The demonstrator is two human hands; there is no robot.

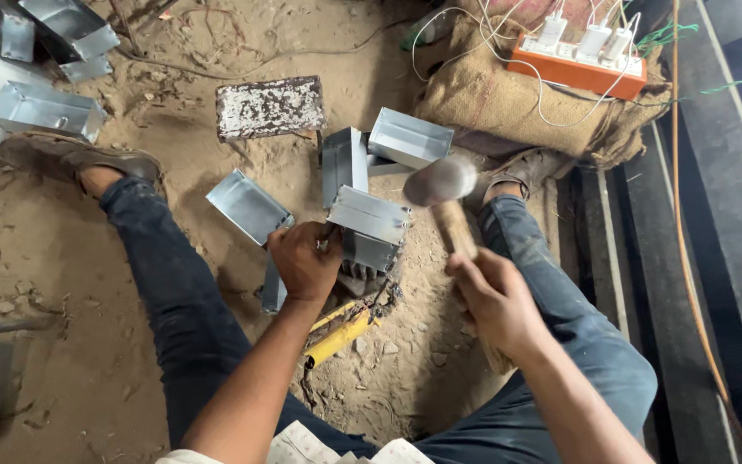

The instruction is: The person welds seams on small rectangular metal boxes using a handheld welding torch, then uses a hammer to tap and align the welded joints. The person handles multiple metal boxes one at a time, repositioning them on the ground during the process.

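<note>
Sitting on the sandy floor with legs spread, I hold a folded sheet-metal box at the centre of the frame. My left hand is closed around its left edge, fingers wrapped tight, steadying it over a dark support beneath that I cannot make out clearly. My right hand is clamped on the wooden handle of a hammer, whose head is raised and blurred just to the right of the box's upper edge.

Judgement on the step in hand: the blow should land flat on the seam, not on the open wall, so the fold closes without denting the face. The left hand sits close to the strike zone; the fingers are better kept low on the side wall, away from the top edge. The box wants to stay square on its support, or it may skid in the loose sand.

Surroundings: more metal boxes lie just above the held one, to its left, and at upper left. A rusted flat plate lies upper centre. A yellow-handled tool lies below the box. At upper right, an orange power strip rests on burlap sacking.
</note>
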